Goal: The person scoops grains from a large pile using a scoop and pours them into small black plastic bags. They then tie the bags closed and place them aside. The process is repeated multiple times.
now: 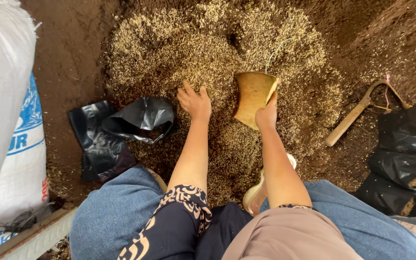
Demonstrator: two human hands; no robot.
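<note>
Blue-jeaned knees frame the view; beyond them the left hand [194,102] lies spread and released on the heap of rice husks [217,58] on the soil floor, while the right hand [266,115] grasps a tan scoop [253,96] tipped mouth-up into the heap. This looks like scooping; a filled scoop would want a bag, and the black plastic bag [143,118] just left gapes, contents unclear

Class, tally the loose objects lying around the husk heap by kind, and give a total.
Black plastic bags: 3
White woven sacks: 1
Yellow scoops: 1
Wooden-handled tools: 1
Total: 6
</note>
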